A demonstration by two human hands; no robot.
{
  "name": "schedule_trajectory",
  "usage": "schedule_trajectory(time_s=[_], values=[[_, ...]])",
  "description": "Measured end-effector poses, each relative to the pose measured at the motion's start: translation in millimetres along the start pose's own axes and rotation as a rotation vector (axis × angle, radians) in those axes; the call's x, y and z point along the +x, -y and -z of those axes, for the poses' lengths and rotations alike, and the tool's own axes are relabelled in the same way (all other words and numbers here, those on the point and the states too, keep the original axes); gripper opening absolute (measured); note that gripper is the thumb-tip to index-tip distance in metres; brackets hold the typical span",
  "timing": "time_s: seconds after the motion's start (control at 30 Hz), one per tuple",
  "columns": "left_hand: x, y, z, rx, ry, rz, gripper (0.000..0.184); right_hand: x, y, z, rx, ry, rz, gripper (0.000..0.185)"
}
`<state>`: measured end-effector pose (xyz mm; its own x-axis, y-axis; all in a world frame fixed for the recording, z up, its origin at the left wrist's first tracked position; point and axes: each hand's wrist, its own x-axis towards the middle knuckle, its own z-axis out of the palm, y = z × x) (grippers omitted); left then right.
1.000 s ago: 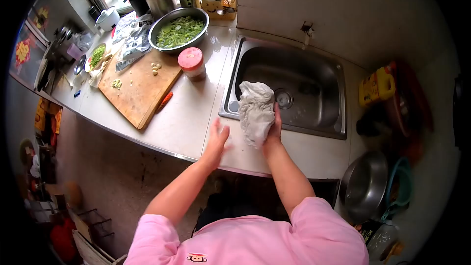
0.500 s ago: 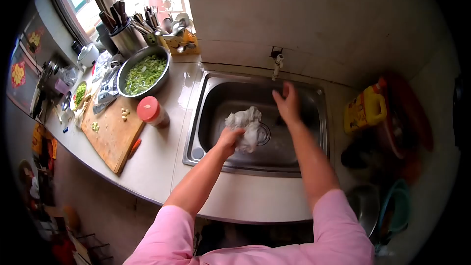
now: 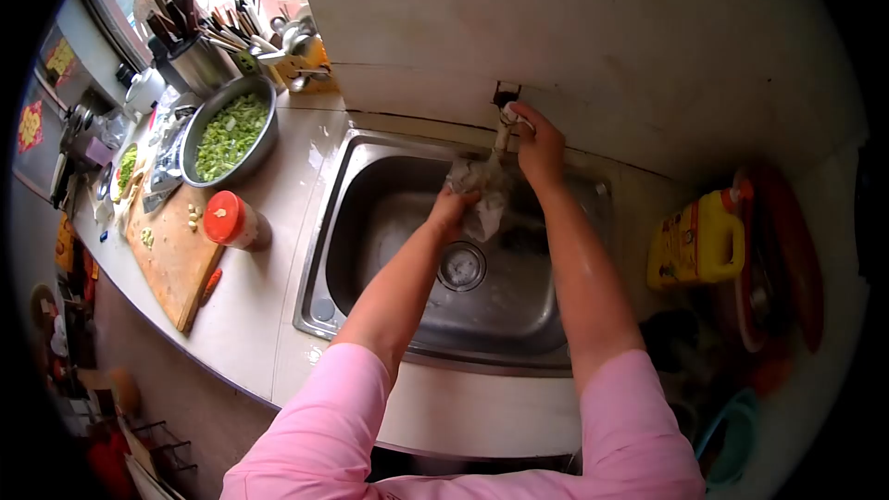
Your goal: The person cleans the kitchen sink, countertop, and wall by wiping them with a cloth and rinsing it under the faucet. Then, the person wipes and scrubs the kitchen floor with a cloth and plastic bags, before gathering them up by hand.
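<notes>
In the head view my left hand (image 3: pixel 454 208) is closed on a crumpled, whitish cloth (image 3: pixel 485 208), holding it up under the tap. Part of the cloth is hidden behind my fingers. My right hand (image 3: pixel 542 142) has its fingers round the top of the wall tap (image 3: pixel 505 134), at its handle. Both hands are over the steel sink (image 3: pixel 407 292), whose drain (image 3: pixel 461 266) shows below the cloth. Whether water is running from the spout is hard to tell.
Left of the sink are a red-lidded jar (image 3: pixel 231 219), a wooden cutting board (image 3: pixel 171 259) with garlic and a red chili (image 3: pixel 212 283), and a metal bowl of chopped greens (image 3: pixel 230 139). A knife block (image 3: pixel 199 65) stands behind. At right is a yellow jug (image 3: pixel 696 241).
My left hand has lifted the cloth from the sink's middle toward the tap. My right hand, open in the air before, now grips the tap. The view has shifted slightly.
</notes>
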<state>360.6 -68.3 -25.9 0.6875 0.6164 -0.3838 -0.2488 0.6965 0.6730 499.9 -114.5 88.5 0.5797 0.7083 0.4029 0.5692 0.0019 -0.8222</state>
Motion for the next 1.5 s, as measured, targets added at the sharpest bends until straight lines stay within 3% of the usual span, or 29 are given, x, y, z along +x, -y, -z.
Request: schedule_trajectory(time_s=[0.13, 0.23, 0.33, 0.37, 0.43, 0.47, 0.57, 0.77, 0.87, 0.97, 1.07, 1.17, 1.27, 1.37, 1.5], values=[[4, 2, 8, -0.019, 0.021, -0.030, 0.038, -29, -49, -10, 0.427, -0.141, -0.230, 0.036], [7, 1, 16, 0.021, 0.130, 0.009, 0.036, -56, -95, -34, 0.144, 0.122, -0.648, 0.043], [13, -1, 4, 0.004, 0.120, 0.046, 0.044, -66, -80, -61, 0.432, -0.021, -0.703, 0.047], [16, -1, -3, -0.020, 0.089, 0.052, 0.050, -71, -77, -71, 0.358, -0.059, -0.521, 0.046], [25, 4, -13, 0.299, -0.167, -0.041, 0.059, -82, -75, -85, 0.202, -0.131, -0.160, 0.044], [27, 6, -16, 0.458, -0.292, -0.092, 0.064, -87, -81, -92, 0.113, -0.194, -0.113, 0.044], [47, 18, 0, 0.628, -0.273, -0.197, 0.061, -87, -89, -100, -0.033, -0.339, 0.025, 0.040], [51, 17, 3, 0.925, -0.367, -0.460, 0.054, -75, -73, -97, -0.113, -0.229, -0.340, 0.038], [49, 10, -3, 0.942, -0.397, -0.257, 0.046, -65, -74, -91, -0.154, -0.055, -0.677, 0.039], [35, 16, -9, 0.960, -0.315, -0.658, 0.045, -61, -76, -78, 0.123, -0.087, -0.631, 0.034], [63, 50, 18, 0.607, -0.316, -0.438, 0.053, -86, -109, -96, 0.454, -0.242, -0.396, 0.031], [28, 24, -7, 0.075, -0.231, -0.163, 0.057, -99, -93, -98, 0.193, -0.239, -0.065, 0.030], [33, 17, -7, 0.622, -0.249, -0.181, 0.061, -93, -94, -96, 0.068, -0.355, -0.024, 0.028], [31, 11, -25, 0.847, -0.282, -0.473, 0.064, -85, -91, -93, 0.015, -0.382, -0.191, 0.027], [23, 4, -36, 0.869, -0.330, -0.484, 0.062, -77, -72, -80, -0.011, -0.280, -0.470, 0.036]])
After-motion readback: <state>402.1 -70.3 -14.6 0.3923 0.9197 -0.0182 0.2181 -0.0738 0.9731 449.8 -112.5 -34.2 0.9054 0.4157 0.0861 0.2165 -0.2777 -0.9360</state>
